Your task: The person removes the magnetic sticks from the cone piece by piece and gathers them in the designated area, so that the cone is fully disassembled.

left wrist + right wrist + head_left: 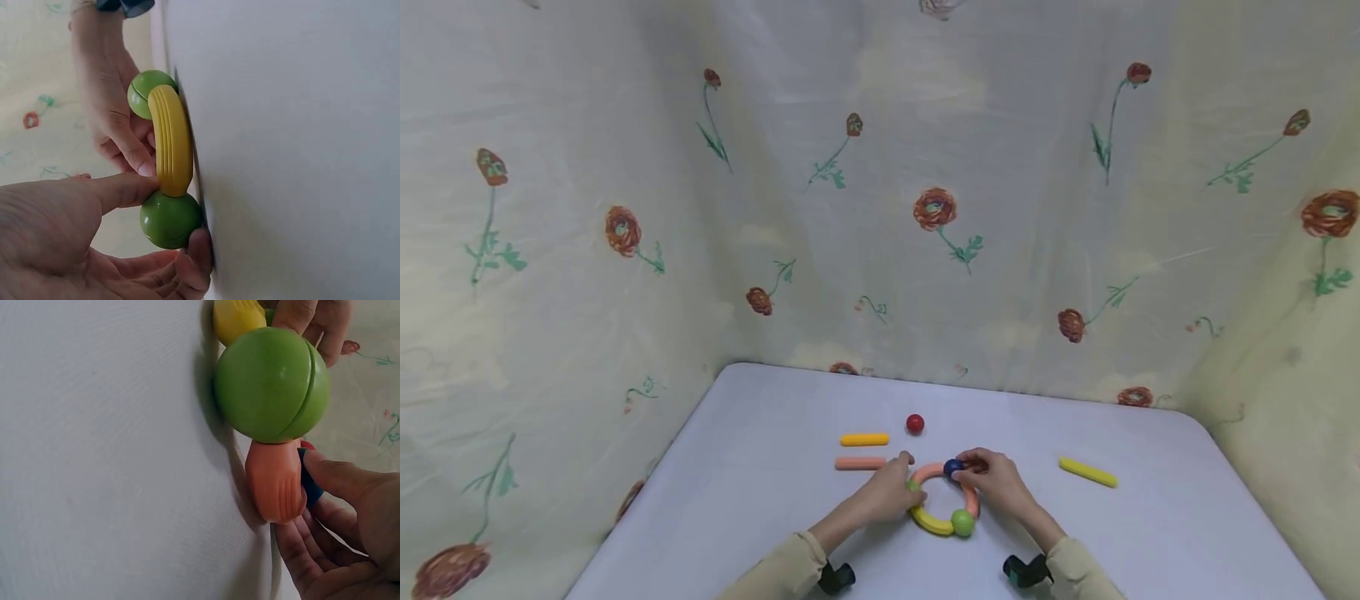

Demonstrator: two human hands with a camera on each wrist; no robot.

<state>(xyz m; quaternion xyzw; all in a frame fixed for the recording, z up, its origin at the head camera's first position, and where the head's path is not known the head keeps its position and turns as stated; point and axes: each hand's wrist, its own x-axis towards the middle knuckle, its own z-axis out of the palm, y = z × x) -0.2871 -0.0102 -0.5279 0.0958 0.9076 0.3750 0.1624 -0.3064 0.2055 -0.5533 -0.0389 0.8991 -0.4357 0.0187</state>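
On the white table (760, 467) lies a ring of curved sticks and balls. A yellow curved stick (934, 525) forms its near side, between one green ball (963, 522) and another green ball (170, 220). Salmon curved sticks (927, 472) form the far and right parts, meeting at a blue ball (953, 467). My left hand (891, 492) pinches the left green ball, its thumb at the joint with the yellow stick. At the ring's far right, my right hand (997, 483) pinches the blue ball, partly hidden behind a salmon stick in the right wrist view.
Beyond the ring sit a red ball (915, 424), an orange straight stick (864, 439) and a salmon straight stick (860, 463). A yellow straight stick (1087, 472) lies off to the right. Flowered cloth (865, 250) hangs behind the table and along its sides.
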